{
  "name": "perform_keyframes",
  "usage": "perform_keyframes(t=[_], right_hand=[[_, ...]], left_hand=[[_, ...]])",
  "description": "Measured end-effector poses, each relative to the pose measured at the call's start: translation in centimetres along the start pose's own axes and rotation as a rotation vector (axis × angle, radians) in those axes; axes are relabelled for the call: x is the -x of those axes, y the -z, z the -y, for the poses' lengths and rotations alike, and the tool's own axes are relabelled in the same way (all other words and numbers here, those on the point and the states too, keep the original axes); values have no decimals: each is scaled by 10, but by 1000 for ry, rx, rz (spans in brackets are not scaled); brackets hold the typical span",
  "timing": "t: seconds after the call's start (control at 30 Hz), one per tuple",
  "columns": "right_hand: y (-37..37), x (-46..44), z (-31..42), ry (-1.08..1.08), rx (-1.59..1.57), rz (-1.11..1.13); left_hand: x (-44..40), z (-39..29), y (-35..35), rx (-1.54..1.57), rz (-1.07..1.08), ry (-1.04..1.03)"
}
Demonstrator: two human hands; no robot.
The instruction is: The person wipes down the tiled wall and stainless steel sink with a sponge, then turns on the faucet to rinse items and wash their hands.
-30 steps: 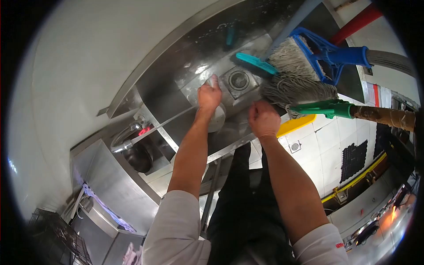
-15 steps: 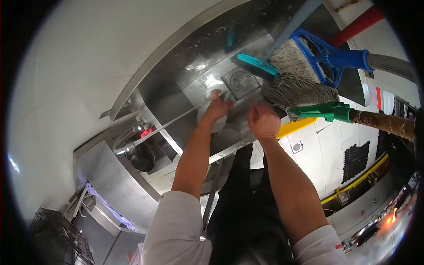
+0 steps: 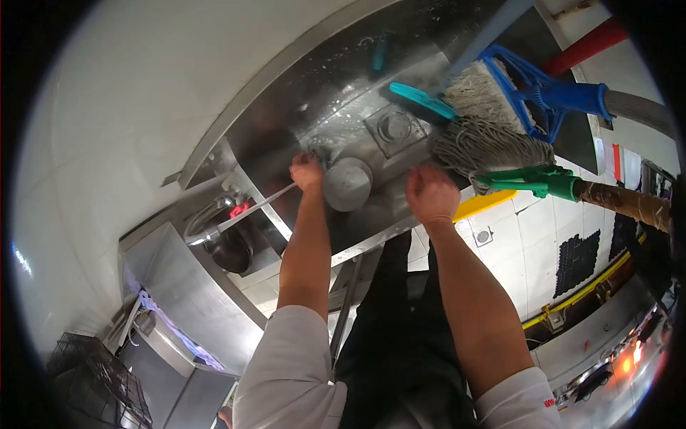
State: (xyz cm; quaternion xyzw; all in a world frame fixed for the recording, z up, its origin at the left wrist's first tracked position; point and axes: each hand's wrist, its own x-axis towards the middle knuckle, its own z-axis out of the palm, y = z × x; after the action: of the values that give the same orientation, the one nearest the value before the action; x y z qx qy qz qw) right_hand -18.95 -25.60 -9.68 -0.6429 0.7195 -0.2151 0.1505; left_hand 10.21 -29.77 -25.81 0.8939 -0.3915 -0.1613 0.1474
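My left hand (image 3: 306, 171) is closed around the free end of a thin pale hose (image 3: 268, 201), over the left part of a steel sink (image 3: 282, 146). The hose runs taut from a metal faucet (image 3: 207, 234). Just right of that hand a pale, round, bowl-like container (image 3: 348, 184) sits in the sink; its contents are unclear. My right hand (image 3: 433, 194) is over the sink's front edge with fingers curled in; whatever it may hold is hidden. A square drain (image 3: 395, 131) lies farther back, and the sink floor looks wet.
At the right, a grey string mop (image 3: 493, 149) with a green clamp, a blue-framed mop (image 3: 532, 96) and a turquoise squeegee-like head (image 3: 423, 100) lean into the sink. A red tap handle (image 3: 239, 209) is at left. Flames (image 3: 632, 357) show at far right.
My left hand has moved left with the hose end, uncovering the round container. The bright splash near the drain is gone. My right hand has barely moved.
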Motion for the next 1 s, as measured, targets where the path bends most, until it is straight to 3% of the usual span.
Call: perform_keyframes(t=[0.03, 0.07, 0.13, 0.17, 0.23, 0.27, 0.33, 0.37, 0.43, 0.57, 0.63, 0.67, 0.73, 0.77, 0.83, 0.9, 0.97, 1.0], right_hand=[[-1, 0, 1, 3, -6, -3], [-2, 0, 1, -26, 11, 24], [-3, 2, -1, -57, 26, 55], [-4, 3, -2, -64, 23, 61], [-5, 3, -3, -72, 17, 69], [-5, 3, -3, -68, 19, 62], [-5, 2, -4, -63, 19, 53], [-5, 3, -4, -67, 10, 62], [-5, 3, -3, -71, -2, 72], [-5, 1, -3, -52, 17, 43], [-4, 2, -3, -52, 17, 55], [-3, 2, -3, -54, 27, 61], [-3, 1, -3, -52, 36, 66], [-3, 2, -3, -46, 39, 65], [-3, 0, -3, -33, 28, 59], [-2, 3, -4, -84, 137, 200], [-5, 2, 0, -132, 180, 266], [-9, -2, 1, -182, 235, 331]], left_hand=[[-4, -1, 3, 245, 111, 200], [-5, -2, 5, 244, 106, 198], [-2, 0, 3, 1284, 240, 542], [-6, 5, 5, 1281, 239, 541], [-15, 16, 15, 1786, 790, 725], [-15, 17, 16, 1785, 789, 725], [-13, 14, 19, 2012, 1185, 423], [-7, -2, 27, 2011, 1184, 423], [4, -25, 36, 1748, 564, 689], [-3, -39, 43, 1690, 486, 717], [-5, -35, 54, 1917, 787, 708], [-4, -35, 56, 1918, 785, 709], [0, -37, 61, 2231, 1250, 281], [10, -47, 72, 2231, 1248, 277], [28, -63, 95, 2008, 550, 678], [20, -25, 87, 2223, 762, 694], [27, -37, 111, 2120, 525, 746], [26, -44, 126, 2126, 530, 727]])
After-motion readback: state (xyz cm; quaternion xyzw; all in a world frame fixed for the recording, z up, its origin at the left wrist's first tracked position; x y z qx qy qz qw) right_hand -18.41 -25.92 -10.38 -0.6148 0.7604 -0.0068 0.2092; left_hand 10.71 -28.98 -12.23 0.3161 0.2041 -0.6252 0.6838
